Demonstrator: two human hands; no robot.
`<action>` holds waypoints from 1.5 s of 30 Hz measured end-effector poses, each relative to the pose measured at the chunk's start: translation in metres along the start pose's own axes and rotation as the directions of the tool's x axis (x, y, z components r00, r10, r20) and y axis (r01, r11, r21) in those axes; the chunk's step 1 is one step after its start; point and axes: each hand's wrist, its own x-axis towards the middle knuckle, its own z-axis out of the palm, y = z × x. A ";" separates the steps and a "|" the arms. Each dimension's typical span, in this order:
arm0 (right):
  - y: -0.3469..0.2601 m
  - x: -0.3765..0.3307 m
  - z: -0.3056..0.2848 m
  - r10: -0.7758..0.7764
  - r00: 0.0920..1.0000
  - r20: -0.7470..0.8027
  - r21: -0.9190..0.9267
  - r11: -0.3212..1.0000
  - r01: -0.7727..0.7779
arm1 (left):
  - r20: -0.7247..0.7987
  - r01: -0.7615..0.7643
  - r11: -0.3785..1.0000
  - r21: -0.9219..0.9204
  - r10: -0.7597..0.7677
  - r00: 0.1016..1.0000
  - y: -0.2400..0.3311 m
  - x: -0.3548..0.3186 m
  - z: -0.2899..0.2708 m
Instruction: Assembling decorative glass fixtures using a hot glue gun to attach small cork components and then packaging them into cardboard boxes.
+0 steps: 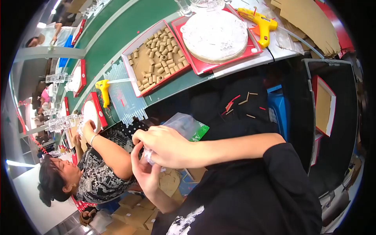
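Clear piece (148, 156) mostly hidden between hands; shape unclear.

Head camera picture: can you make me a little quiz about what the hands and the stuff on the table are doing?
1. True or false: both hands are pinching a small clear plastic piece.
2. What fills the red-rimmed tray beside the round white disc? A) brown cardboard tubes B) screws C) marbles
3. What colour are the two glue guns?

Key:
1. True. The left hand and right hand both grip the clear plastic piece.
2. A. The red-rimmed tray holds brown cardboard tubes, next to the round white disc.
3. Yellow: one glue gun by the disc, another glue gun by the clear glue sticks.
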 end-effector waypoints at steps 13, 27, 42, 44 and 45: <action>0.105 -0.103 -0.116 0.324 0.859 -0.395 0.106 0.946 -0.308 | -0.203 0.440 0.896 0.062 -0.421 0.884 -0.236 0.003 -0.012; 0.123 -0.196 -0.141 0.483 0.655 -0.581 0.142 0.852 -0.503 | -0.135 0.679 0.287 -0.676 -0.954 0.269 -0.555 -0.008 0.030; 0.120 -0.185 -0.132 0.535 0.631 -0.561 0.049 0.783 -0.620 | 0.013 0.385 0.084 -0.919 -0.970 0.242 -0.548 -0.003 0.114; 0.118 -0.182 -0.132 0.546 0.630 -0.552 0.055 0.778 -0.626 | 0.034 0.371 0.063 -0.927 -0.968 0.250 -0.557 -0.006 0.108; 0.118 -0.182 -0.132 0.556 0.621 -0.552 0.058 0.768 -0.638 | 0.043 0.375 0.056 -0.925 -0.968 0.248 -0.556 -0.004 0.110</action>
